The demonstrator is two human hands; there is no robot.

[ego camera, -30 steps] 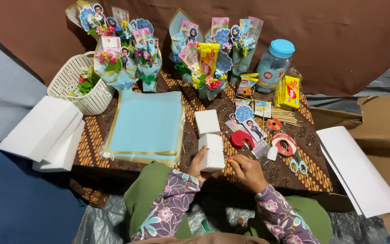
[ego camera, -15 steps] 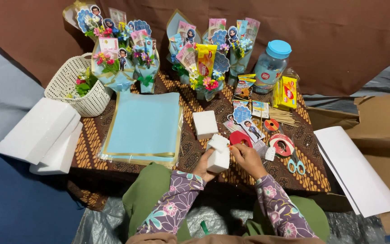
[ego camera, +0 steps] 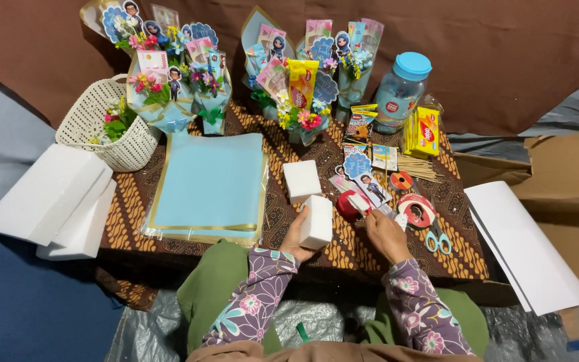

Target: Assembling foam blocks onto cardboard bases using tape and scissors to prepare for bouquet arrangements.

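Observation:
My left hand [ego camera: 295, 236] grips a white foam block [ego camera: 317, 221] at the near edge of the patterned table [ego camera: 135, 201], holding it upright. My right hand [ego camera: 387, 234] reaches to a small red and white item [ego camera: 351, 204] just right of the block, fingertips on it; whether it grips the item is unclear. A second white foam block [ego camera: 301, 179] lies just behind the held one. Paper cut-out figures [ego camera: 363, 184] lie beyond my right hand.
A stack of light blue sheets [ego camera: 209, 184] lies left of the blocks. Behind stand flower bouquets [ego camera: 296, 87], a white basket [ego camera: 105, 127], a blue-lidded jar [ego camera: 402, 90] and yellow packets [ego camera: 422, 131]. Tape rolls [ego camera: 417, 211], scissors [ego camera: 439, 238], foam slabs [ego camera: 55, 201], white paper [ego camera: 524, 245].
My left hand has kept hold of the foam block, drawing it slightly toward me. My right hand left the block and moved right to the red and white item.

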